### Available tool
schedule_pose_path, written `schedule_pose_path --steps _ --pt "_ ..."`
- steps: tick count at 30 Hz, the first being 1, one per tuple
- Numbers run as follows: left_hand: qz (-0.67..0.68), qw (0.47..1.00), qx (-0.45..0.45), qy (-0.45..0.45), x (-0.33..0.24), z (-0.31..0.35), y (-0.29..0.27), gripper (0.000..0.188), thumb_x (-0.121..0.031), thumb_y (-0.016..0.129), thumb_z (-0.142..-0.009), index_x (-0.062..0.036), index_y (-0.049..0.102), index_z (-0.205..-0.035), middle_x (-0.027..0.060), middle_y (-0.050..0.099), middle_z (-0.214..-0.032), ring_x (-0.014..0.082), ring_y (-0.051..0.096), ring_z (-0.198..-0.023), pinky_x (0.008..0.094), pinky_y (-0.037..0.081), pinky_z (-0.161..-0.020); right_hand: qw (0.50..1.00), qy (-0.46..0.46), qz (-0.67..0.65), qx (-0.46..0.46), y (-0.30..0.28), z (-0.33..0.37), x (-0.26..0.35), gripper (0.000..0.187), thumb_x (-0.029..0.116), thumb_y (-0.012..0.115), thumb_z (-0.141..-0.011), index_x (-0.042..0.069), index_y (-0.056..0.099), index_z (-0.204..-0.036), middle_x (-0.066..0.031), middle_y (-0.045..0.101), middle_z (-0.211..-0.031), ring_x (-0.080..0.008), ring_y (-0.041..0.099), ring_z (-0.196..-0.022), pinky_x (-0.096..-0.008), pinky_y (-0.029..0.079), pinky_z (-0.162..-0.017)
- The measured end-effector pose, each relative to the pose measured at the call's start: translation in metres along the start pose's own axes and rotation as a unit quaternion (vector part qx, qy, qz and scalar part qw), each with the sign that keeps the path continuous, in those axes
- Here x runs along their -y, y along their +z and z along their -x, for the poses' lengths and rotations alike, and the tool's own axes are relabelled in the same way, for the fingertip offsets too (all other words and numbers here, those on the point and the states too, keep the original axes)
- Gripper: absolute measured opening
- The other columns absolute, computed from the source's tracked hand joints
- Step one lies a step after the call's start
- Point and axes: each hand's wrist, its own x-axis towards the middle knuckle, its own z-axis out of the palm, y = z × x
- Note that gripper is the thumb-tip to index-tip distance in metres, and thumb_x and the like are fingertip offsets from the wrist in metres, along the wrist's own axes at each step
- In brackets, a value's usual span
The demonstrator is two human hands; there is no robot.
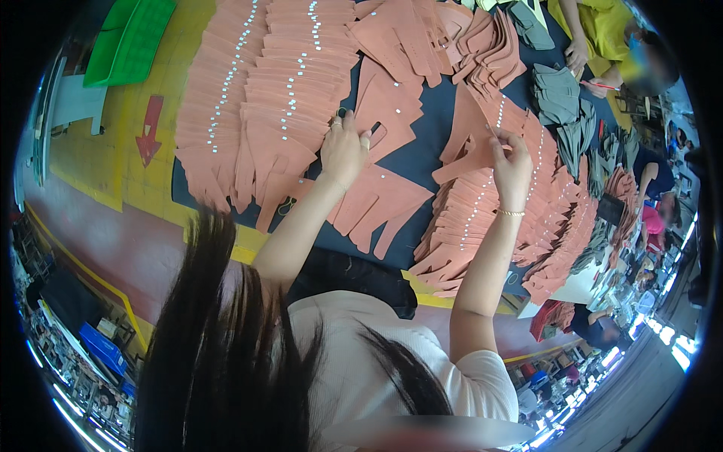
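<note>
My left hand is over the salmon fabric pieces left of centre, its fingers closed. A small dark ring shows at its fingertips, but what it belongs to is hidden. Beside that hand lies a loose salmon piece with a dark-edged slot. My right hand pinches the edge of a salmon fabric piece above a fanned stack dotted with small white labels. Below my left forearm, another salmon piece with strap-like ends lies on the dark table.
Long fanned rows of labelled salmon pieces cover the table's left side. Grey-green fabric stacks lie at the right, near a co-worker's hand with a red pen. A green bin stands on the yellow floor at far left.
</note>
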Motion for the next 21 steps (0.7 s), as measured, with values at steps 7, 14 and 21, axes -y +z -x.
schedule_pose_path --steps 7,14,21 --pt "0.06 0.997 0.048 -0.026 0.006 -0.01 0.0 0.045 -0.012 0.069 -0.082 0.0043 0.052 -0.12 0.0269 0.06 -0.103 0.0419 0.06 -0.097 0.0461 0.049 -0.082 0.966 0.092 -0.199 0.14 -0.036 0.024 0.003 0.021 0.011 0.063 -0.089 -0.001 0.067 -0.106 -0.0029 0.068 -0.081 -0.0088 0.058 -0.071 -0.0253 0.048 -0.065" --pt "0.121 0.987 0.076 -0.078 0.012 0.007 -0.011 0.045 -0.011 0.071 -0.079 0.0044 0.057 -0.119 0.0224 0.063 -0.093 0.0375 0.061 -0.091 0.0425 0.048 -0.081 0.979 -0.071 0.189 0.028 0.023 0.012 -0.024 0.026 0.012 0.066 -0.083 0.008 0.067 -0.109 -0.0142 0.06 -0.104 -0.0323 0.059 -0.095 -0.0403 0.048 -0.085" --pt "0.041 0.999 -0.001 0.027 0.013 0.019 -0.007 0.051 -0.008 0.068 -0.081 -0.0025 0.054 -0.13 0.019 0.062 -0.097 0.0348 0.059 -0.084 0.0419 0.049 -0.082 0.98 -0.159 0.092 0.075 0.134 -0.005 0.006 0.032 0.017 0.067 -0.081 0.007 0.066 -0.111 -0.0109 0.058 -0.114 -0.0317 0.055 -0.104 -0.0438 0.046 -0.088"
